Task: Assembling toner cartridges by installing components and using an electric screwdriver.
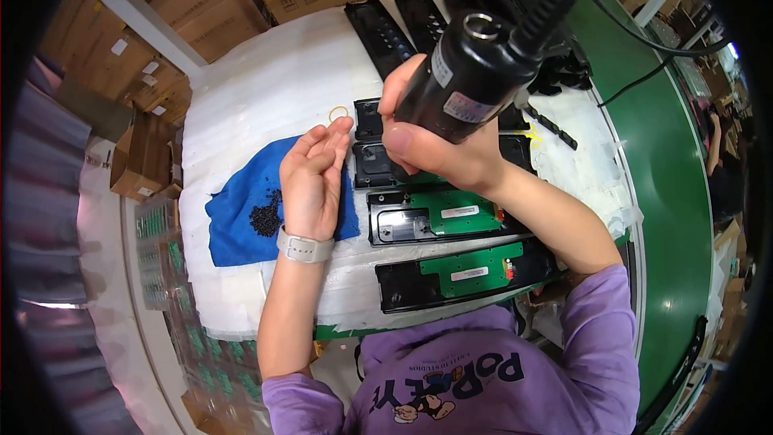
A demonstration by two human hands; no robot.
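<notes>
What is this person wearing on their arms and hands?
Both hands are bare, no gloves. The left hand has a pale grey watch on its wrist. The right hand wears nothing. Purple sleeves are pushed up to about the elbows, leaving both forearms bare.

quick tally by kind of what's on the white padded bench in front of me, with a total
Black housings with green circuit boards: 2
Black housings under the screwdriver: 2
Empty black housings at the far edge: 3
Blue cloth: 1
Pile of black screws: 1
Rubber band: 1
Electric screwdriver, in the right hand: 1
Total: 11
</notes>
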